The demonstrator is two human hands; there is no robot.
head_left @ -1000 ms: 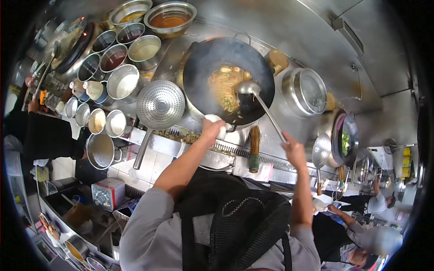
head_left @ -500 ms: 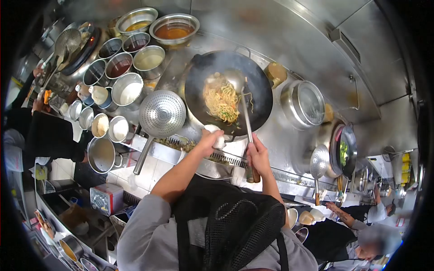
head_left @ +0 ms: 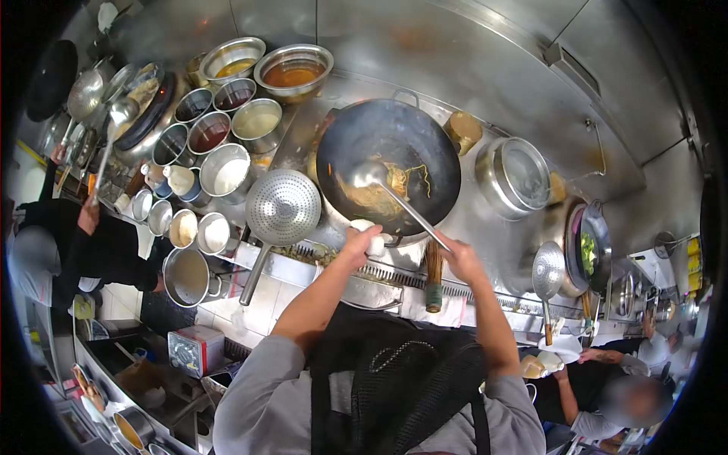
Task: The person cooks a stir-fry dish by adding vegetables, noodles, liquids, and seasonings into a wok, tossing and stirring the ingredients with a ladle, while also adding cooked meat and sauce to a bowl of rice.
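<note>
A black wok [head_left: 436, 144] sits on the range in front of me, with noodles [head_left: 398, 182] in its lower middle, partly blurred. My left hand [head_left: 355, 249] is closed on a folded white cloth [head_left: 373, 238] against the wok's near edge; the handle there is mostly hidden. My right hand [head_left: 464, 264] grips the end of a long metal ladle [head_left: 413, 213]. The ladle's bowl is down in the wok, touching the noodles. Just below my right hand, a bamboo brush [head_left: 434, 282] stands at the range's front edge.
Left of the wok lies a perforated strainer [head_left: 283, 206]. Behind it are several metal sauce pots [head_left: 258, 121] and bowls. At right are a round metal pot [head_left: 522, 178] and another strainer [head_left: 547, 269]. Co-workers [head_left: 114, 246] stand at left and right.
My right hand has moved right and forward, and the ladle's bowl has come down and left across the wok. The noodles are smeared lower. My left hand keeps the cloth at the edge.
</note>
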